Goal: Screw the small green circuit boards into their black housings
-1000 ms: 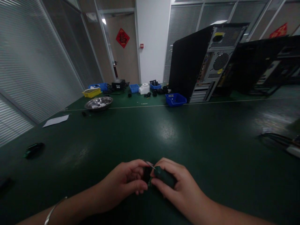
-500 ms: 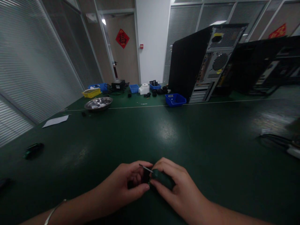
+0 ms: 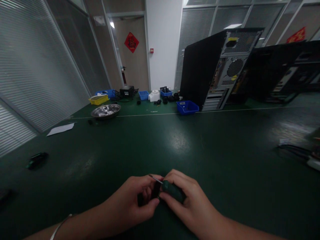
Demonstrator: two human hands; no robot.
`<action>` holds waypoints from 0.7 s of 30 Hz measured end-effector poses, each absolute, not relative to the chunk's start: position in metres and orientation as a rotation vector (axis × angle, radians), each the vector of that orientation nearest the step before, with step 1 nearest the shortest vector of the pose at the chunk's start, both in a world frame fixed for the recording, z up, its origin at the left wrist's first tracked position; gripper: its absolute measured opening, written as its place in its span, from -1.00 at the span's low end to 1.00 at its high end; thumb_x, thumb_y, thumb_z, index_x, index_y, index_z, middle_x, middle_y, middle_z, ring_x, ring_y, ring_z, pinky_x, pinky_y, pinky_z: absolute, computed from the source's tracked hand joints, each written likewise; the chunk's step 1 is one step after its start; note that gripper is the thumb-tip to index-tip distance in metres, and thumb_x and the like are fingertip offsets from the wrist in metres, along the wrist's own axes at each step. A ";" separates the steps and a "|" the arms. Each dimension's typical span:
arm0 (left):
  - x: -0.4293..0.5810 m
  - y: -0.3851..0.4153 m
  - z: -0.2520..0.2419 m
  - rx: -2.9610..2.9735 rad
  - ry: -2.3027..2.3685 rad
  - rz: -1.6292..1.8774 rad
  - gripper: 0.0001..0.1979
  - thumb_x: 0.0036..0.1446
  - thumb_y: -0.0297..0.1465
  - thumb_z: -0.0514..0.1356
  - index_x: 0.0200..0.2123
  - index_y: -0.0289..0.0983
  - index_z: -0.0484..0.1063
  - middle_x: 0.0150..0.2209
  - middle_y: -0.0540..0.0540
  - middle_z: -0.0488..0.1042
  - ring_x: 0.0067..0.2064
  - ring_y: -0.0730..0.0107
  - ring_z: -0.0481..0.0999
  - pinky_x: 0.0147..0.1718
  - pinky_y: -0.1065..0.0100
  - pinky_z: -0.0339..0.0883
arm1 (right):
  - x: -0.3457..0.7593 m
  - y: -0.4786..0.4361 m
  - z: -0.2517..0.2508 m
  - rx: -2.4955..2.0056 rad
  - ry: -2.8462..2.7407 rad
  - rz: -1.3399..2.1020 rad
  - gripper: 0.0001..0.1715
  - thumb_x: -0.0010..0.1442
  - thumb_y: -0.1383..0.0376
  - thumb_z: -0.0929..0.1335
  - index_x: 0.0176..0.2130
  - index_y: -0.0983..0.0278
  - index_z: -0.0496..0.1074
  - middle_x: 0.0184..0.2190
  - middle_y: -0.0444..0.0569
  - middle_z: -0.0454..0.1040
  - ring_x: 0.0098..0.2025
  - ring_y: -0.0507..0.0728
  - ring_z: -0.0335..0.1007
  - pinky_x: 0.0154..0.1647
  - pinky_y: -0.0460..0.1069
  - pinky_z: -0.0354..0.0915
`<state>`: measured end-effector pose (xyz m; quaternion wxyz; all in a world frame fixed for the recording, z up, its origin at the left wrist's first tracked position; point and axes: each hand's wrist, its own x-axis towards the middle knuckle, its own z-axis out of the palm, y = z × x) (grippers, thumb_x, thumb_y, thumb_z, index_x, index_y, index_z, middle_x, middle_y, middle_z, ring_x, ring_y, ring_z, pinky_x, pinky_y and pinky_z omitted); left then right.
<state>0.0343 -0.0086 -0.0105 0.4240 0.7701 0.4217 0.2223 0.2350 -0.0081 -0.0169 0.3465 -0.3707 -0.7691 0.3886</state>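
Observation:
My right hand [image 3: 192, 196] is closed round the green handle of a screwdriver [image 3: 173, 191]. Its thin metal shaft points up and to the left, across the fingertips of my left hand [image 3: 136, 196]. Between the curled fingers and thumb of that left hand is a small dark part [image 3: 156, 190], mostly hidden, whose kind I cannot make out. Both hands are close together above the green tabletop [image 3: 140, 146], near its front, with their fingertips almost meeting.
A black computer case [image 3: 202, 70] stands at the back right, beside a blue bin [image 3: 187, 107]. Further left are a metal dish [image 3: 106, 111], a yellow tray [image 3: 99, 99] and a paper sheet [image 3: 60, 129]. A small dark green object [image 3: 37, 160] lies at left, cables [image 3: 296, 149] at right.
The dark part shows a little more between my fingers. Both hands and the screwdriver stay almost in place; the whole view has shifted slightly.

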 end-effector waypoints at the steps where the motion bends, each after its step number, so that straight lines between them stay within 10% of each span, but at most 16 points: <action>1: 0.035 -0.009 -0.010 1.929 1.058 0.560 -0.69 0.11 -0.45 0.19 -0.04 -0.25 0.45 -0.49 0.06 0.29 -0.48 0.47 0.28 -0.48 0.45 0.21 | 0.235 -0.008 -0.017 -0.959 -1.992 1.011 -0.89 0.19 0.48 0.37 -0.34 0.28 0.41 -0.36 -0.10 0.41 -0.30 0.08 0.39 -0.28 -0.06 0.27; 8: 0.035 -0.011 -0.002 1.933 1.060 0.511 -0.82 0.14 -0.43 0.16 -0.18 -0.27 0.50 -0.47 0.02 0.36 -0.48 0.46 0.27 -0.48 0.44 0.20 | 0.233 -0.009 -0.016 -0.973 -1.958 1.038 -0.87 0.16 0.48 0.37 -0.34 0.27 0.36 -0.38 -0.12 0.39 -0.33 0.07 0.35 -0.32 -0.07 0.25; 14: 0.024 0.000 0.003 1.797 1.042 0.634 -0.62 0.24 -0.37 0.11 0.12 -0.21 0.38 -0.25 -0.08 0.52 -0.26 0.31 0.46 -0.25 0.36 0.32 | 0.237 -0.007 -0.013 -0.995 -1.884 1.105 -0.93 0.18 0.42 0.36 -0.30 0.26 0.39 -0.37 -0.11 0.42 -0.32 0.10 0.36 -0.30 -0.06 0.27; 21: -0.067 0.069 0.009 1.327 1.712 1.514 -0.56 0.34 -0.30 0.05 0.23 -0.32 0.21 -0.15 -0.09 0.48 -0.17 0.34 0.47 -0.14 0.33 0.39 | 0.243 -0.003 -0.009 -1.059 -1.898 1.165 -0.92 0.21 0.36 0.33 -0.34 0.30 0.42 -0.38 -0.05 0.44 -0.32 0.13 0.40 -0.29 -0.03 0.29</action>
